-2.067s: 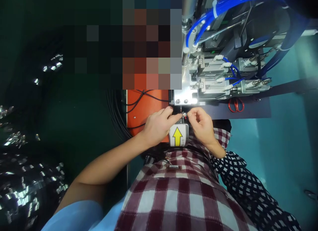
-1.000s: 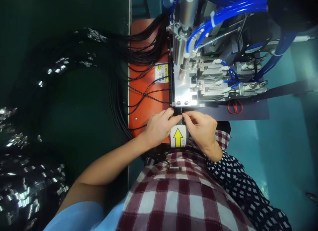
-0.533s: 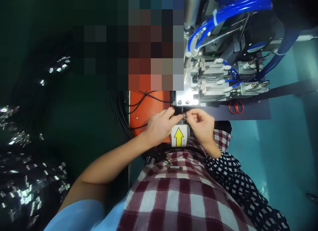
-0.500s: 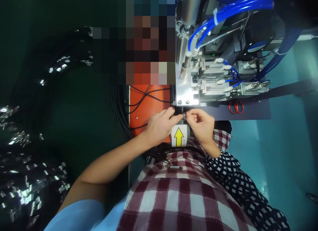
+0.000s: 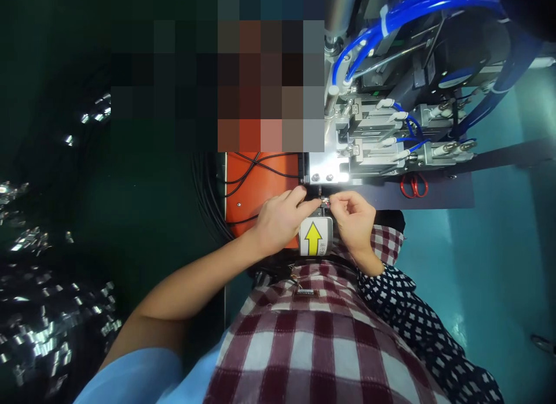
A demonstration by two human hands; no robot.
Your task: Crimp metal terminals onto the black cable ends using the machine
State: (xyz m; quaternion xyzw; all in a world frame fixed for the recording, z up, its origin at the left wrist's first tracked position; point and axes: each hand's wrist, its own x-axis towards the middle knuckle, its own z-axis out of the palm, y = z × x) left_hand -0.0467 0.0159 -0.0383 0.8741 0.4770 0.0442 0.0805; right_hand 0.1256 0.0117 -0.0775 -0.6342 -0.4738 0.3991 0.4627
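Note:
In front of my waist, both hands meet at a small shiny metal cable connector (image 5: 325, 202). My left hand (image 5: 282, 220) reaches in from the left, its fingers closed on the connector's near side. From the right, my right hand (image 5: 355, 221) pinches the connector's other end between thumb and fingertips. The fingertips partly cover it, so its exact shape is hard to make out. Directly above is the bright metal plate (image 5: 329, 164) of a machine. Just below sits a rounded housing with a yellow arrow label (image 5: 313, 237).
Black cables (image 5: 247, 173) cross an orange surface (image 5: 273, 193) on the left, beside a hanging cable bundle (image 5: 206, 190). Pneumatic cylinders (image 5: 377, 152) with blue hoses (image 5: 417, 16) stand at upper right. Red-handled scissors (image 5: 414, 186) lie on the dark plate (image 5: 452, 190).
My right hand has shifted slightly to the right, and more of the shiny connector shows between the hands. The left hand stays nearly in place.

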